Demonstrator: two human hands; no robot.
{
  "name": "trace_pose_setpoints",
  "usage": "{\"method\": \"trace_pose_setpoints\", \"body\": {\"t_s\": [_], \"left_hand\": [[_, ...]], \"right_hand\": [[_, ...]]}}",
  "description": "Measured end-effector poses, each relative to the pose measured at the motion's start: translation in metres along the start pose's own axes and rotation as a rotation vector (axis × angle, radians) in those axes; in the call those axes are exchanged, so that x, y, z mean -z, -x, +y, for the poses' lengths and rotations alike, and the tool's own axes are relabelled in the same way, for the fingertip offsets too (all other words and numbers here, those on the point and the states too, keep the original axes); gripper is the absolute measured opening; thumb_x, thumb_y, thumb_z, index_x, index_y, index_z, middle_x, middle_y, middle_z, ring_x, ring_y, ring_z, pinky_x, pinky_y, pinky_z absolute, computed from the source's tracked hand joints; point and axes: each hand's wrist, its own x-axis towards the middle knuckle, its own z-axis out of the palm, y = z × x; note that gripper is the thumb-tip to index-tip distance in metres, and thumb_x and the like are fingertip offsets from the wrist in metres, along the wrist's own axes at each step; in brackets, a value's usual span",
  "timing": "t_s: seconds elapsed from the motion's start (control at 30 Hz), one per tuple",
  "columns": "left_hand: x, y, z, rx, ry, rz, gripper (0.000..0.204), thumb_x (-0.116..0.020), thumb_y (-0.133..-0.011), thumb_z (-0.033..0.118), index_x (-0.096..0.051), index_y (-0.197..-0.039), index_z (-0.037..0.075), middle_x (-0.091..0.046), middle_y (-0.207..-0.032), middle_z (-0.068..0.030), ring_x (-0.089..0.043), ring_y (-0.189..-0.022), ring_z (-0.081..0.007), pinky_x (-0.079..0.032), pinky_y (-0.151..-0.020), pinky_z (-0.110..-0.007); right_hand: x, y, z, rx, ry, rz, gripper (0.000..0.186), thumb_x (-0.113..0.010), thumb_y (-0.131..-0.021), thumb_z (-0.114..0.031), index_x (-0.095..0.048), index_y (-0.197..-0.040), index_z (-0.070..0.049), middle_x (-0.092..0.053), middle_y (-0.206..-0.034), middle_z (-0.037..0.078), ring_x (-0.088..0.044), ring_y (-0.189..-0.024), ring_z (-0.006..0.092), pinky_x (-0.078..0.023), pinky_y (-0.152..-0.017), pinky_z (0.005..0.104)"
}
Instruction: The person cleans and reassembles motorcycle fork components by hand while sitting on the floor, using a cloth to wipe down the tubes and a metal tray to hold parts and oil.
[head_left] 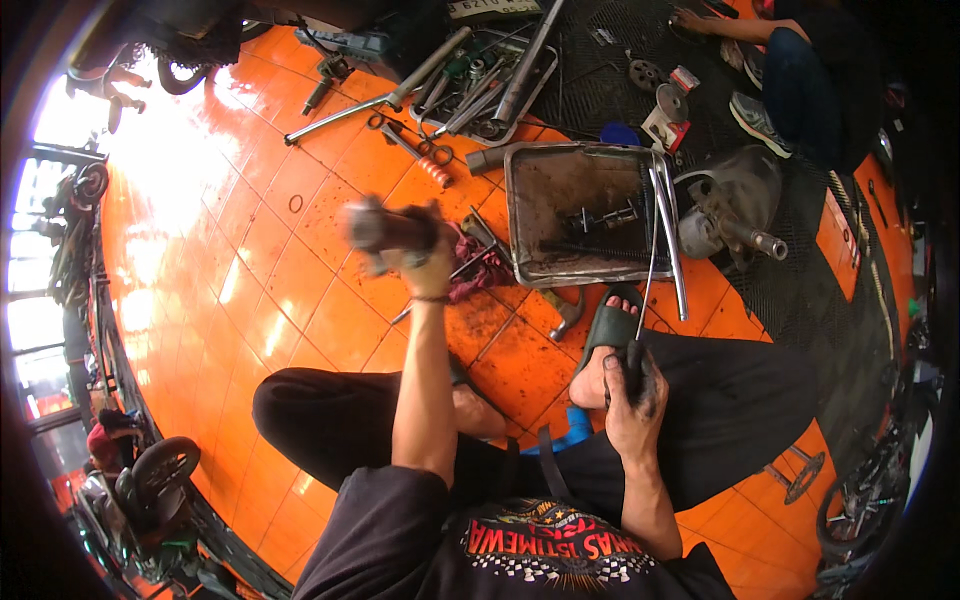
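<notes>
Nearest, at the lap | right hand (633,392), greasy, grip pressed around a thin metal rod (650,262) reaching into the metal tray (525,215) | farther, left hand (425,262) clutches a blurred grey cylindrical part (385,226) above the orange tiled floor (300,290) | risk: oily fingers could let it slip.

— What's in the left hand (425,262)?

— A dark grey metal cylinder (385,228), blurred, lying roughly level, left of the frame's centre, raised above the orange floor. The fingers wrap its right end.

— And the right hand (632,392)?

— A thin metal rod (651,262). It stands nearly upright, right of centre, its black handle closed in the greasy fist at the bottom.

— Where does the rod's top reach?

— Up over the right part of the metal tray, near its rim. Whether it touches anything there, I can't tell.
</notes>
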Motion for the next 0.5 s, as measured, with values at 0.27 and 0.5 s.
{"method": "trace_pose_setpoints", "body": {"t_s": [0.27,0.5], "left_hand": [[-0.002,-0.033,0.03,0.146,0.177,-0.103,0.018,-0.066,-0.095,0.013,-0.05,-0.094,0.006,-0.06,-0.073,-0.0058,-0.058,-0.06,-0.012,-0.049,-0.053,-0.028],[0.012,-0.049,0.109,0.113,0.327,0.046,0.021,-0.067,-0.095,0.015,-0.047,-0.1,0.007,-0.058,-0.069,-0.0064,-0.057,-0.055,-0.0146,-0.045,-0.039,-0.026]], "right_hand": [[0.001,-0.006,-0.016,0.012,0.0,-0.009,0.012,-0.058,-0.097,-0.011,-0.054,-0.101,0.001,-0.05,-0.065,0.001,-0.05,-0.056,0.0085,-0.041,-0.051,0.0255],[-0.004,-0.003,-0.009,-0.061,-0.062,-0.005,0.017,-0.061,-0.095,-0.013,-0.056,-0.101,0.003,-0.053,-0.064,0.004,-0.052,-0.056,0.0105,-0.043,-0.051,0.0277]]}}
